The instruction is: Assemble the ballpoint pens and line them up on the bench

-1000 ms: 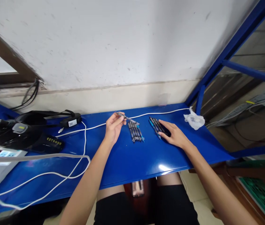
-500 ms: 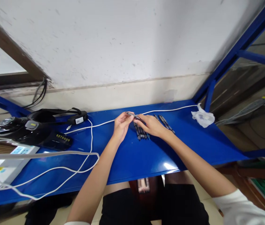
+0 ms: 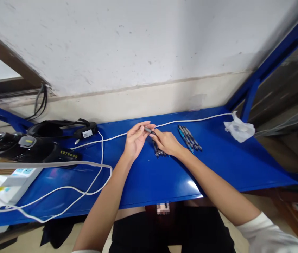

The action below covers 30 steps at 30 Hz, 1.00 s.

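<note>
A dark pen with a grey grip (image 3: 148,130) spans the gap between my two hands, above the blue table (image 3: 159,179). My left hand (image 3: 135,140) pinches one end between thumb and fingers. The other end is in the closed fingers of my right hand (image 3: 167,141). Partly hidden beneath that right hand is a bunch of dark pens (image 3: 158,153) on the table. Farther right, several more pens (image 3: 190,137) lie side by side, slanted, one of them bright blue.
A white cable (image 3: 196,121) runs along the back, with loops at the left. Crumpled white plastic (image 3: 240,129) sits at the back right. On the left are a black device (image 3: 51,151), a strap with a black box (image 3: 85,131) and a white power strip (image 3: 19,184).
My right hand has shifted slightly left, uncovering more of the right-hand pens, including the blue one. More of the held pen's grey grip now shows. The view has turned a little.
</note>
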Each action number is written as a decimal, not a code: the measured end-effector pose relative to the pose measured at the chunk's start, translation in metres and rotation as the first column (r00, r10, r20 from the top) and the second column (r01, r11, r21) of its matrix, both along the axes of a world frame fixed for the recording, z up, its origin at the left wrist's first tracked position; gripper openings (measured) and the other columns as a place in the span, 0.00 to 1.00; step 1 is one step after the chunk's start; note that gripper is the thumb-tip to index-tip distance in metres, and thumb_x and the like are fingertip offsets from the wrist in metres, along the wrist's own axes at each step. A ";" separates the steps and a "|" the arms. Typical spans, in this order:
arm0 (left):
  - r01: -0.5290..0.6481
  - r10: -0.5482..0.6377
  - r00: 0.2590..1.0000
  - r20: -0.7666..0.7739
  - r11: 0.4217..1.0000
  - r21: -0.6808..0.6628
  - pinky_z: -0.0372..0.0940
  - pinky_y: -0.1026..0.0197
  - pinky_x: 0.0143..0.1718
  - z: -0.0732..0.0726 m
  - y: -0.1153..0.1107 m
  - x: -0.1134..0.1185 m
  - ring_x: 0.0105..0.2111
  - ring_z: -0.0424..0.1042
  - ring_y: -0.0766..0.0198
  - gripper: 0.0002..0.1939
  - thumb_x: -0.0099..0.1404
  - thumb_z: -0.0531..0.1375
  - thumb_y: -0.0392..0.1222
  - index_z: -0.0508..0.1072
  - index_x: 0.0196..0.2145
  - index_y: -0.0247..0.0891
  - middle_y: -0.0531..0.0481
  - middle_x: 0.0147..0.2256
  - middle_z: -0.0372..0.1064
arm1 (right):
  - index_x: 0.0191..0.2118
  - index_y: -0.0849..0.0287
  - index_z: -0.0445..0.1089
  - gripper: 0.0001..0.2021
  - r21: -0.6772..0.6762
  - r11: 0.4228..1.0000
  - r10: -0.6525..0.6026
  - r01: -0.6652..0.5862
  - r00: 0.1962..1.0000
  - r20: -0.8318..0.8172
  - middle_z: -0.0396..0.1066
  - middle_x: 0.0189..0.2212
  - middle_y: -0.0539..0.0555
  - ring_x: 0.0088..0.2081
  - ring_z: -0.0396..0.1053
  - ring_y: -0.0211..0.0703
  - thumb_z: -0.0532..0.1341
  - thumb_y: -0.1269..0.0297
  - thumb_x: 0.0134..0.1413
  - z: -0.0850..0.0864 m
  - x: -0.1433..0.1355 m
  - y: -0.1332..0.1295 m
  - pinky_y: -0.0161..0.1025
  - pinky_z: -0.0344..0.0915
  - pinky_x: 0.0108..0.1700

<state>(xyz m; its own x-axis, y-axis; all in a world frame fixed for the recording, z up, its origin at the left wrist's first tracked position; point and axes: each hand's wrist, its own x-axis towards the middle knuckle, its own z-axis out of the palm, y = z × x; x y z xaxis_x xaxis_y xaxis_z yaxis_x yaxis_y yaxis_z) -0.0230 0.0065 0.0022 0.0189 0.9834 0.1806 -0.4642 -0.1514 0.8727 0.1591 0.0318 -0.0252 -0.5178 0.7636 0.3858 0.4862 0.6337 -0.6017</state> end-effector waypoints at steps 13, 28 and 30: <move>-0.326 0.322 0.932 -0.166 0.945 0.003 0.73 0.59 0.41 -0.013 0.007 0.003 0.32 0.78 0.63 0.18 0.56 0.78 0.52 0.79 0.32 0.37 0.49 0.30 0.79 | 0.51 0.57 0.71 0.15 0.083 0.995 -0.068 0.051 0.975 0.214 0.79 0.30 0.58 0.28 0.74 0.49 0.51 0.54 0.79 -0.001 -0.003 -0.004 0.37 0.50 0.32; -0.057 0.057 0.998 -0.022 0.998 0.010 0.71 0.59 0.49 -0.010 0.001 0.006 0.45 0.79 0.60 0.24 0.56 0.78 0.43 0.82 0.50 0.42 0.46 0.47 0.80 | 0.54 0.58 0.70 0.19 0.178 0.979 -0.153 0.103 0.943 0.296 0.83 0.36 0.58 0.32 0.78 0.48 0.47 0.53 0.82 -0.003 0.005 -0.004 0.37 0.52 0.34; -0.007 0.008 0.999 -0.033 1.000 0.006 0.71 0.57 0.52 -0.011 0.001 0.007 0.49 0.79 0.56 0.26 0.56 0.78 0.43 0.82 0.53 0.41 0.43 0.50 0.80 | 0.57 0.59 0.69 0.19 0.180 0.978 -0.155 0.104 0.942 0.299 0.83 0.38 0.58 0.34 0.79 0.48 0.47 0.54 0.82 -0.003 0.004 -0.004 0.37 0.53 0.35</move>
